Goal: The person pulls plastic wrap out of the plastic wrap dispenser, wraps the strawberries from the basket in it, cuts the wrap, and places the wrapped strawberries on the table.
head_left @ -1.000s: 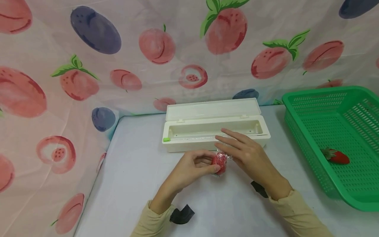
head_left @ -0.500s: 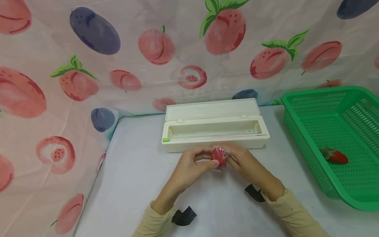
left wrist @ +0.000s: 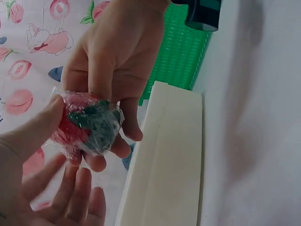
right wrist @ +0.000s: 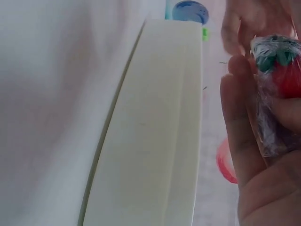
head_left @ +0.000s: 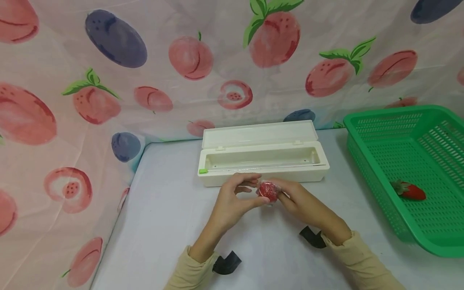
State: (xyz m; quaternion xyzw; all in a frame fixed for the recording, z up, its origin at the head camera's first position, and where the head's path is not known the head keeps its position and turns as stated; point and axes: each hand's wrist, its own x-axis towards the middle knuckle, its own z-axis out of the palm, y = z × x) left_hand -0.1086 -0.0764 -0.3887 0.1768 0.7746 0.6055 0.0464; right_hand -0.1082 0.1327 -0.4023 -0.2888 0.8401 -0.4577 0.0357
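A red strawberry with green leaves, wrapped in clear cling film, is held up between both hands in front of the white box. My left hand has its thumb against the strawberry and the fingers bent on its far side, some standing off it. My right hand pinches the strawberry and film from the right. In the left wrist view the leaves show through the wrinkled film. A loose flap of cling film lies along the right palm in the right wrist view.
Behind the hands stands a long white cling film box, its lid raised and a green slider at the left end. On the right, a green basket contains an unwrapped strawberry. Fruit-printed cloth hangs behind the table.
The right hand, first with fingers spread above the strawberry, has lowered and curled onto it. The left fingers have lifted slightly while the strawberry has turned and risen a little.
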